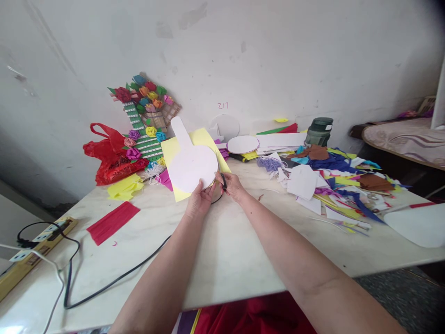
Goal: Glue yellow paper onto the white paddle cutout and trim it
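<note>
A white paddle-shaped paper cutout, a round disc with a long handle, lies against a larger yellow sheet. Both tilt up off the table. At the lower edge my left hand pinches the two layers, thumb on the white face and fingers behind. On the right edge of the disc, my right hand is closed around small scissors with black handles. Their blades are mostly hidden at the paper's edge. A black cable runs under my left forearm toward my hands.
Paper scraps heap at the right, beside a green lidded container. White cutouts lie along the wall. To the left are a paper-flower decoration, a red bag, red crepe paper and a power strip.
</note>
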Available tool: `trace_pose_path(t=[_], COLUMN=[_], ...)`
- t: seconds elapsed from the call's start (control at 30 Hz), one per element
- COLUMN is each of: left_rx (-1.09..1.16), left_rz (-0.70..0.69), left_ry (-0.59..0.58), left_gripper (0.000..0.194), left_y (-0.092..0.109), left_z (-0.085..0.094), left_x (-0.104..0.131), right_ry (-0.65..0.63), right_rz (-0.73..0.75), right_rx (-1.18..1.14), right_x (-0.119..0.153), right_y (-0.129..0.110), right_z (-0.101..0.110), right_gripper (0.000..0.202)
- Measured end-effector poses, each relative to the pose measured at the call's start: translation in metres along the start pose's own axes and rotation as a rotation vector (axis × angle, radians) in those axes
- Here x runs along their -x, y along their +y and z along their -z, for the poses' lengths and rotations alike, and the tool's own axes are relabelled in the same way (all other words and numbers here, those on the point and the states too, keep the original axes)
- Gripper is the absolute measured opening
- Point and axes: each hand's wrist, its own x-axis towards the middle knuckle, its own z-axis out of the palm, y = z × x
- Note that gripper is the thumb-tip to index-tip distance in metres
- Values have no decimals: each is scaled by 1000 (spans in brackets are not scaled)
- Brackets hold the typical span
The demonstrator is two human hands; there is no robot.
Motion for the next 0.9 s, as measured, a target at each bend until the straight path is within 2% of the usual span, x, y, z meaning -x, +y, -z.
trace_pose_path(t=[0.2, 0.53, 0.9], left_rx=[-15, -3, 48], left_rz=[-5, -11, 7], left_ry=[-10, -3, 54], left_gripper=[30, 31, 37], left_y=[1, 2, 5], left_z=[-1, 0, -3], left_x=[1, 0, 1], right_ry=[20, 33, 33], right_rz=[-7, 42, 37], right_rx=[0, -3, 15], right_x=[-1, -9, -9], right_y=[-2, 11, 9], right_z=[-1, 1, 2], right_gripper=[36, 32, 33])
